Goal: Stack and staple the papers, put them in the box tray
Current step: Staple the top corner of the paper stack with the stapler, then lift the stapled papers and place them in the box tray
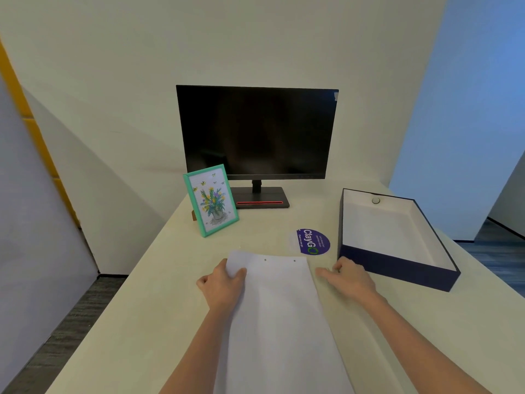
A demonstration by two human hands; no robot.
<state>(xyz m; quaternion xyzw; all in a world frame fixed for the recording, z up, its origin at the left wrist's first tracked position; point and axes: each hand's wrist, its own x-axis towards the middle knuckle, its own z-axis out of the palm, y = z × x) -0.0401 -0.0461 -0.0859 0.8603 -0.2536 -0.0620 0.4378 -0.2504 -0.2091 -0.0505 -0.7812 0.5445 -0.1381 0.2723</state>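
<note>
A stack of white papers (279, 308) lies lengthwise on the desk in front of me, with two small punch holes near its far edge. My left hand (224, 282) pinches the far left corner of the stack, thumb on top. My right hand (345, 277) rests on the desk just right of the papers, fingers loosely curled and pointing toward the sheet; whether it holds anything small I cannot tell. The box tray (397, 270), dark blue outside and white inside, stands open at the right with nothing in it. No stapler is visible.
A black monitor (257, 132) on its stand is at the back centre. A teal picture frame (211, 199) leans left of the stand. A round purple sticker (312, 241) lies between papers and tray. The desk's left edge (113, 297) drops to carpet.
</note>
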